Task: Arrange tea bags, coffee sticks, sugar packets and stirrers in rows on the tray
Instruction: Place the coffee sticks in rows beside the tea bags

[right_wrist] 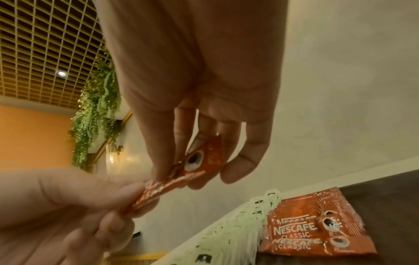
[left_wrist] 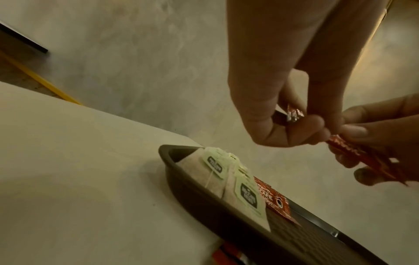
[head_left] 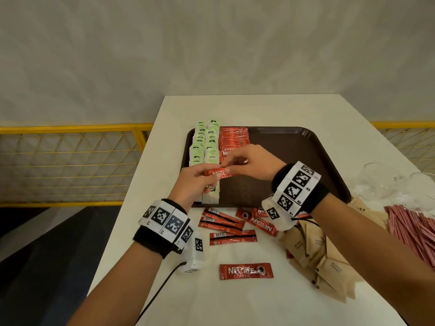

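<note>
Both hands hold one red coffee stick [head_left: 221, 173] [right_wrist: 197, 161] just above the near left part of the brown tray [head_left: 282, 161]. My left hand [head_left: 211, 176] [left_wrist: 294, 129] pinches its left end. My right hand [head_left: 226, 164] [right_wrist: 199, 172] pinches its right end. Green tea bags [head_left: 204, 147] [left_wrist: 226, 175] lie in two columns along the tray's left side. Beside them runs a row of overlapping coffee sticks [head_left: 233, 137] [right_wrist: 306, 229]. Several loose coffee sticks [head_left: 226, 222] lie on the table in front of the tray.
Brown sugar packets [head_left: 315, 250] are heaped at the right front of the white table, and red-striped stirrers [head_left: 414, 229] lie further right. Clear glasses [head_left: 386, 182] stand beside the tray's right edge. A yellow railing [head_left: 70, 130] runs left of the table.
</note>
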